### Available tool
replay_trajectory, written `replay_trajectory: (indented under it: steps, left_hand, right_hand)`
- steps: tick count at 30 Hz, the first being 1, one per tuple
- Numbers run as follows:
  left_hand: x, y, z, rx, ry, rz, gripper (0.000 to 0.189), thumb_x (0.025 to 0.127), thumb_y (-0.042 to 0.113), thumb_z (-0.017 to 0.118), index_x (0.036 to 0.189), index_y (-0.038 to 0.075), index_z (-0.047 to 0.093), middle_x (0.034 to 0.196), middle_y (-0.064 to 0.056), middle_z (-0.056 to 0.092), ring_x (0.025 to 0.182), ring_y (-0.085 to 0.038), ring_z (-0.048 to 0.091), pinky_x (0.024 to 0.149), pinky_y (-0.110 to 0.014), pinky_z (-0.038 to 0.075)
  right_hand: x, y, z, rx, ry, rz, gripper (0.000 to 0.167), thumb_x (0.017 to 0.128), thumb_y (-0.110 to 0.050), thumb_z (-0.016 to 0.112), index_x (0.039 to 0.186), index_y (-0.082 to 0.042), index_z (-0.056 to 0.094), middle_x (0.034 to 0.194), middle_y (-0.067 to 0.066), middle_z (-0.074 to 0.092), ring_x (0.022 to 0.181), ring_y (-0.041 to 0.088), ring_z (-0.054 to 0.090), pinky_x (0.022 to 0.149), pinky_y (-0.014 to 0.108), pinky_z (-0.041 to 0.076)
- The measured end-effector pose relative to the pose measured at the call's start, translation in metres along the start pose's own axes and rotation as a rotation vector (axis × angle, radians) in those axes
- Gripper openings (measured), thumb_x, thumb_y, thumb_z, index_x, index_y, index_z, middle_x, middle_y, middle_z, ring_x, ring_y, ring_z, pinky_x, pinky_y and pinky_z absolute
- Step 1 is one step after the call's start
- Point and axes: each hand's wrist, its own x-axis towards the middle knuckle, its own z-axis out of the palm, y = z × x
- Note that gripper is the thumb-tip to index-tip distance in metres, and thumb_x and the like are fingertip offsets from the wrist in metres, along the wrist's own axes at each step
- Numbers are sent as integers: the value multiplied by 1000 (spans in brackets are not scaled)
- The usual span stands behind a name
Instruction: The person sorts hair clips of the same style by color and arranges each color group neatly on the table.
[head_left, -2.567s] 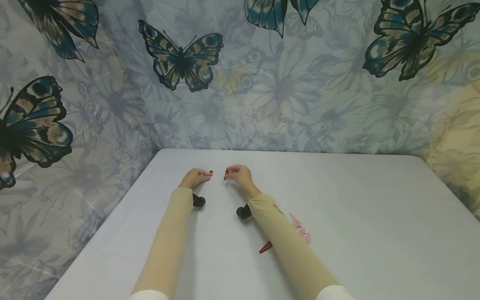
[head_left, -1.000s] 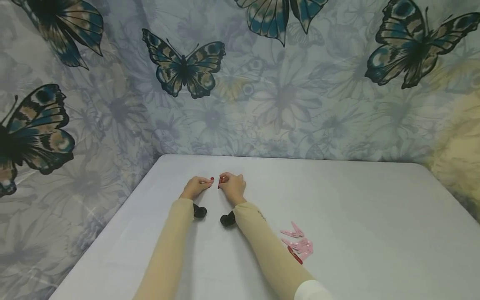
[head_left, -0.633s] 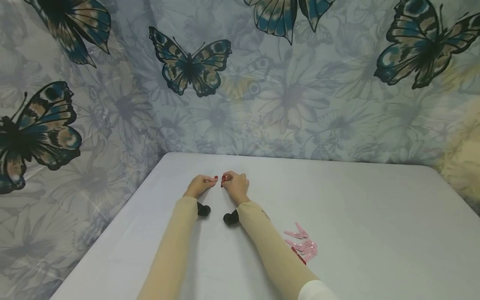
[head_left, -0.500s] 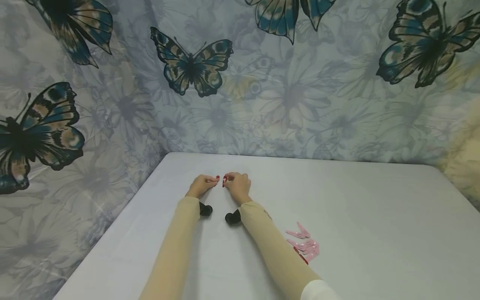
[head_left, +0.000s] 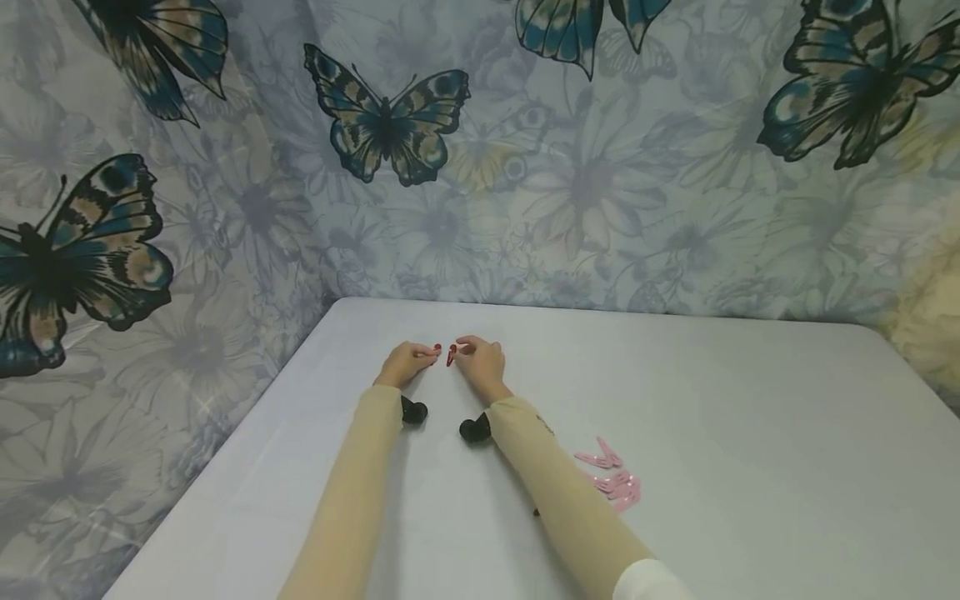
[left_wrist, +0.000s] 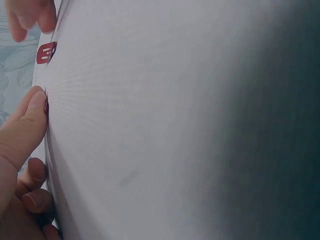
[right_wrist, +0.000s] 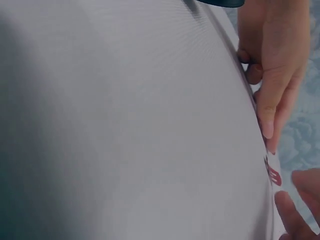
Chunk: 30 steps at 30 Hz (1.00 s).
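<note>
Near the far left of the white table, my left hand (head_left: 407, 361) pinches a red hair clip (head_left: 437, 347) between thumb and fingers, which hide most of it. Just to its right, a second red hair clip (head_left: 452, 356) stands out by my right hand (head_left: 482, 365). In the left wrist view this second clip (left_wrist: 46, 52) lies on the table, with the right fingertips (left_wrist: 47, 22) short of it. The right wrist view also shows the right thumb and finger spread apart beside the clip (right_wrist: 274, 175).
Several pink hair clips (head_left: 617, 485) lie in a loose group on the table (head_left: 750, 433), right of my right forearm. A small dark tip (head_left: 536, 512) shows at that forearm's left edge. A butterfly-patterned cloth (head_left: 585, 183) hangs behind the table.
My right fingers have loosened from the red hair clip and drawn slightly to the right. My left hand stays at its clip. The red clip beside the pink ones is now covered by my forearm.
</note>
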Motion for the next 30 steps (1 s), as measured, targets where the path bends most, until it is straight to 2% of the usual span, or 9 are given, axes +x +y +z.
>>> replay_trajectory:
  steps: [4, 8, 14, 17, 19, 21, 24, 26, 30]
  left_hand:
    - [-2, -2, -1, 15, -9, -15, 28, 95, 22, 64, 117, 6, 71, 129, -16, 64, 118, -34, 60, 103, -49, 45]
    - [-2, 0, -2, 12, -10, -21, 30, 95, 24, 64, 118, 6, 70, 130, -16, 64, 120, -34, 59, 104, -48, 44]
    - [5, 0, -1, -7, -30, -55, 30, 95, 25, 64, 118, 8, 71, 131, -14, 64, 124, -32, 57, 107, -47, 42]
    - [16, -7, 0, -13, -49, -54, 28, 93, 28, 67, 116, 13, 73, 131, -11, 65, 123, -31, 57, 107, -48, 42]
    - [28, -20, 5, -8, -43, -21, 27, 90, 34, 69, 112, 19, 75, 129, -8, 67, 118, -28, 60, 103, -46, 45]
    - [30, -23, 5, 4, -52, -16, 27, 91, 35, 69, 113, 21, 75, 130, -7, 66, 118, -28, 59, 102, -46, 45]
    - [25, -20, 4, 1, -56, -19, 28, 92, 31, 67, 115, 17, 74, 133, -9, 63, 122, -30, 57, 105, -48, 43]
    - [13, -8, -2, 8, -61, -38, 27, 95, 24, 64, 117, 11, 72, 136, -13, 60, 126, -33, 54, 109, -49, 39]
    - [3, 1, -4, 26, -37, -10, 28, 96, 22, 62, 117, 7, 71, 136, -15, 60, 124, -34, 55, 108, -49, 40]
  right_hand:
    - [0, -8, -9, 114, -57, 71, 27, 87, -14, 69, 114, -9, 71, 104, 11, 75, 106, 32, 53, 91, 41, 40]
    - [3, -19, -25, 172, -92, 85, 27, 89, -12, 65, 114, -5, 69, 110, 17, 72, 115, 35, 49, 93, 43, 40]
    - [6, -27, -46, 162, -138, 2, 24, 91, -9, 59, 112, -2, 69, 113, 20, 70, 120, 38, 45, 102, 50, 36]
    - [6, -26, -56, 153, -103, -75, 24, 90, -7, 57, 109, 0, 70, 110, 22, 71, 118, 41, 48, 109, 54, 31]
    - [6, -24, -61, 161, -79, -109, 24, 90, -7, 57, 108, 1, 70, 109, 23, 70, 115, 41, 51, 112, 55, 27]
    - [5, -24, -66, 186, -78, -110, 24, 91, -7, 56, 110, 1, 69, 111, 22, 70, 115, 40, 54, 112, 53, 32]
    - [2, -25, -77, 229, -120, -80, 27, 93, -9, 55, 115, 0, 67, 118, 21, 67, 117, 35, 57, 104, 48, 42]
    - [-1, -28, -86, 257, -167, -57, 29, 95, -12, 55, 119, -2, 66, 124, 20, 65, 121, 32, 56, 97, 45, 47]
    - [-10, -32, -106, 271, -234, -77, 30, 96, -14, 54, 123, -2, 63, 130, 20, 61, 122, 31, 53, 93, 36, 43]
